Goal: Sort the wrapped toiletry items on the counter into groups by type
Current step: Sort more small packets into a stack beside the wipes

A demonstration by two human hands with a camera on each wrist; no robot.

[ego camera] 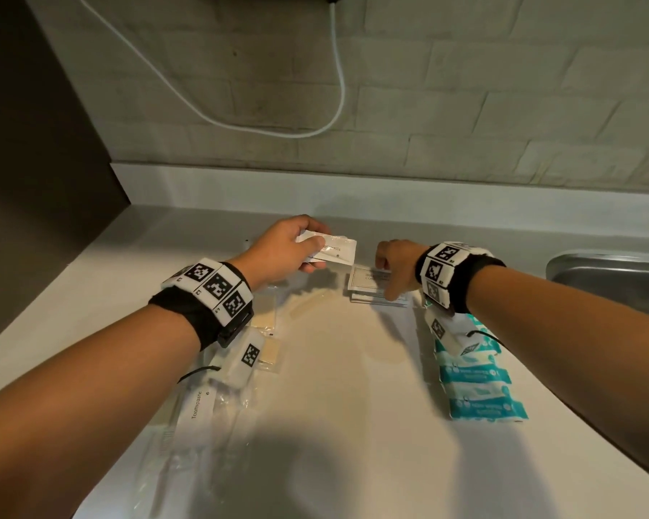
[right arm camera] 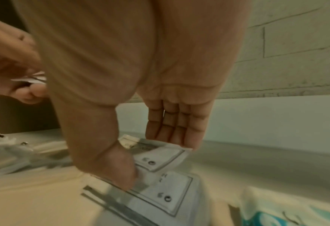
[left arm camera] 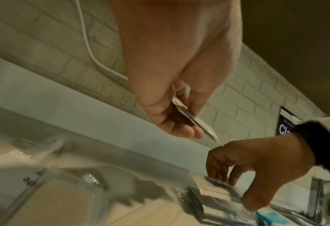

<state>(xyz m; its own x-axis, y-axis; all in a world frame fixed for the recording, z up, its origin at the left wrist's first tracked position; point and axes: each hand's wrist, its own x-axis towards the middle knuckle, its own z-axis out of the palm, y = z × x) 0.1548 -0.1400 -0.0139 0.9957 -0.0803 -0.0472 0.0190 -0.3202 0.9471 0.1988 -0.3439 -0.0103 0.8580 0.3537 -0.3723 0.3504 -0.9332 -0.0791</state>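
My left hand [ego camera: 315,252] [left arm camera: 191,120] pinches a few thin white sachets [ego camera: 338,250] [left arm camera: 204,128], one printed "Toothpaste", above the counter's back middle. To the right lies a stack of white sachets [ego camera: 366,280] [right arm camera: 175,194] with framed print. My right hand [ego camera: 388,280] [right arm camera: 158,162] arches over that stack: the thumb presses its near edge and the fingertips [right arm camera: 185,142] touch its far edge. A row of teal wet-wipe packs [ego camera: 480,387] lies at the right. Long clear toothbrush and toothpaste packs [ego camera: 199,406] lie at the left, partly under my forearm.
Clear wrappers holding beige items [ego camera: 266,324] lie under my left wrist. A steel sink [ego camera: 615,271] is set into the white counter [ego camera: 334,368] at the right. A white cable [ego camera: 340,88] hangs on the brick wall behind. A dark panel [ego camera: 34,144] bounds the left side.
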